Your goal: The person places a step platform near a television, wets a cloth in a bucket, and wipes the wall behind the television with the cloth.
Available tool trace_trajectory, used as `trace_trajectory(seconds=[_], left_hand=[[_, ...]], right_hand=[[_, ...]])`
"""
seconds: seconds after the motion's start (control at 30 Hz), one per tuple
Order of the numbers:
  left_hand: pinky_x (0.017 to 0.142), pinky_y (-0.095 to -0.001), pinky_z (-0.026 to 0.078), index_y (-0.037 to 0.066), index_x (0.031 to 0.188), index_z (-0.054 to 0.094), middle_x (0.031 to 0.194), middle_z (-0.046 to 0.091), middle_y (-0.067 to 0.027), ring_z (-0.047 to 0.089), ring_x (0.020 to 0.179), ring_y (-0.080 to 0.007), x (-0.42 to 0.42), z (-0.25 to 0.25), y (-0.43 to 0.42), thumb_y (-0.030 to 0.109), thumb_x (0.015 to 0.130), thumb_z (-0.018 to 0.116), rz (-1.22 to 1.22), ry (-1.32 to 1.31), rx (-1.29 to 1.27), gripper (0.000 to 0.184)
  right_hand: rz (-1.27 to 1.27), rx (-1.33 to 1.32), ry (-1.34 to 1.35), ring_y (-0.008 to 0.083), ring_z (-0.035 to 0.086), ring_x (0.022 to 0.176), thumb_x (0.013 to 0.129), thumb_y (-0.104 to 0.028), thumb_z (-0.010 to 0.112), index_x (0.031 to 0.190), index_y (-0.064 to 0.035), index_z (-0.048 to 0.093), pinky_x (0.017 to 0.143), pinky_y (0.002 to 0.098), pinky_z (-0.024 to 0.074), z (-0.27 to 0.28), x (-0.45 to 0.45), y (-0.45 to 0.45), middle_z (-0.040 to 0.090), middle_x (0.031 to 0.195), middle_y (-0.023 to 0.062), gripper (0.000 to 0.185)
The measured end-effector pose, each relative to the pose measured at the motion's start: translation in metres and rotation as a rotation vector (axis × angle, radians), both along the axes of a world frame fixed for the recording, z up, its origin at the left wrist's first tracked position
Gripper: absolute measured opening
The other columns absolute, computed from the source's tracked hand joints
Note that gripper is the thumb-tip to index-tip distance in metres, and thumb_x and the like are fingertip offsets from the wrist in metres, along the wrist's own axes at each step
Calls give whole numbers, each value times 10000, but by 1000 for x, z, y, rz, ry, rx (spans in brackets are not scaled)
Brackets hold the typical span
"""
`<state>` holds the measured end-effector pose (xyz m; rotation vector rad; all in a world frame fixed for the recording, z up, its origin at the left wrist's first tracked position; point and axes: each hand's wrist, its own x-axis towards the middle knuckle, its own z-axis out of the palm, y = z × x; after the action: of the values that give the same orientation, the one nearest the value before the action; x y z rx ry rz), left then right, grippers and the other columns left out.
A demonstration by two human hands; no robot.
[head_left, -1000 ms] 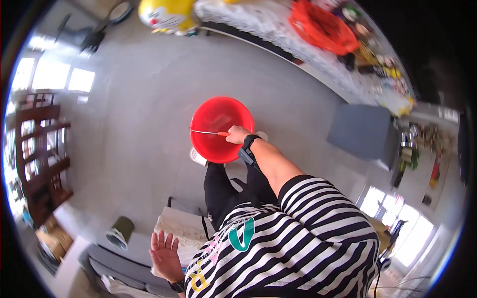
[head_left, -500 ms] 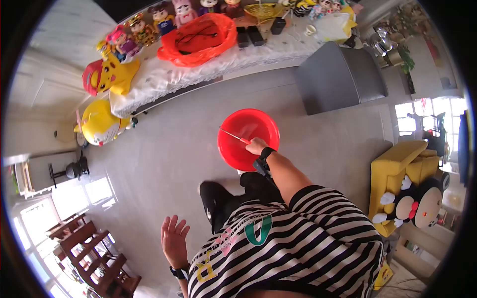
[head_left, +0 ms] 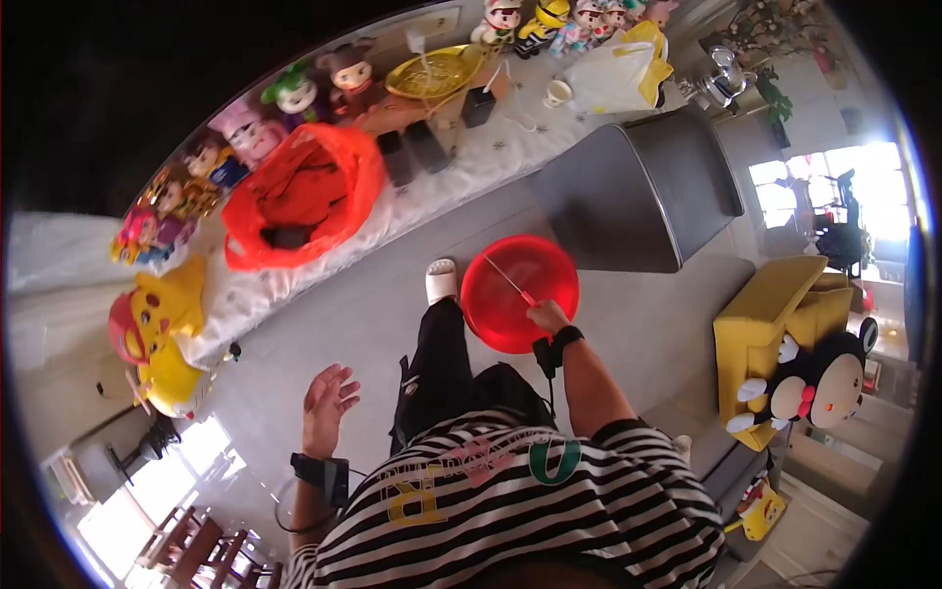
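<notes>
My right hand (head_left: pixel 549 316) is closed around the red grip of a thin wire handle (head_left: pixel 506 276) that spans a round red bucket (head_left: pixel 481 319). The bucket hangs at the right of my forward leg, and its visible inside is plain red. The other end of the handle is hidden by my hand. My left hand (head_left: pixel 331 398) hangs out to the left with fingers apart, holding nothing. Dark bands with small devices are strapped to both wrists.
A white-clothed table (head_left: pixel 412 201) ahead bears a red plastic bag (head_left: pixel 368 187), black boxes, a gold dish (head_left: pixel 435 71) and several figurines. A dark grey seat (head_left: pixel 608 196) stands ahead right; a yellow armchair (head_left: pixel 760 304) with a plush toy is at right. My white slipper (head_left: pixel 442 282) shows.
I have stepped nearer the table and grey seat, and the view has turned. The bucket has travelled along with my right hand. My left hand has risen slightly.
</notes>
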<state>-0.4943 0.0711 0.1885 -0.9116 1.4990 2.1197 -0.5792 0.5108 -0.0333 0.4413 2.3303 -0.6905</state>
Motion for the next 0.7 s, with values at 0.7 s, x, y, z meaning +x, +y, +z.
trace_trajectory(seconds=[0.7], left_hand=[[823,-317,428,29,1191,425,1156,504,-128,539,992,-224,-187,-74,214,195,888,467,-565,-172,85,348]], right_hand=[[-17,-312,-306,357,576,845,711,-213,499,1014,2,549,735,417,440,-16,-54,51,603,876,213,374]])
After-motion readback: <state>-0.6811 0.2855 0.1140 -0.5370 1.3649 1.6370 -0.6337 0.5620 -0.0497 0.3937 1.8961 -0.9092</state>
